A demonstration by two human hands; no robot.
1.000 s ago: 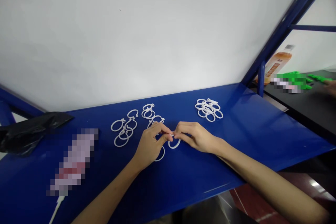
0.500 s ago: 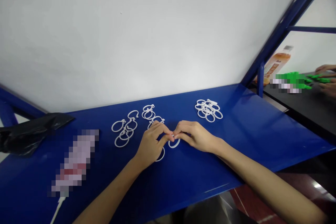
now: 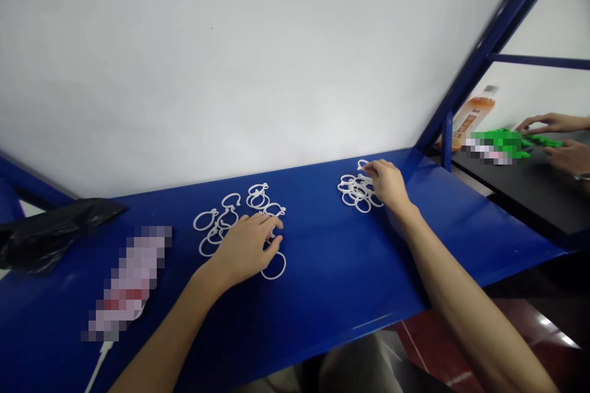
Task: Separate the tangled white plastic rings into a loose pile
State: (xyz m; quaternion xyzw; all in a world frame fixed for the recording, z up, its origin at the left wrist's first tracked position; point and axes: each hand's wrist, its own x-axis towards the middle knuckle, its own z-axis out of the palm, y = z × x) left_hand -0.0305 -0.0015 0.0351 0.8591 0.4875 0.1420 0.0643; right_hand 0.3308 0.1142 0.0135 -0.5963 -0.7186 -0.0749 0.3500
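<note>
The rings [image 3: 356, 191] are plain white, the tabletop [image 3: 318, 252] deep blue, the bag [image 3: 50, 234] black, the bottle [image 3: 472, 118] orange, the wall [image 3: 276, 73] pale grey.

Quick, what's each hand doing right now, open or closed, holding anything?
Left hand: open, over scattered white rings.
Right hand: closed, apparently pinching a single ring at the ring pile.

A pale wall [image 3: 276, 86] backs a blue table [image 3: 318, 276] above reddish flooring [image 3: 534, 322].
</note>
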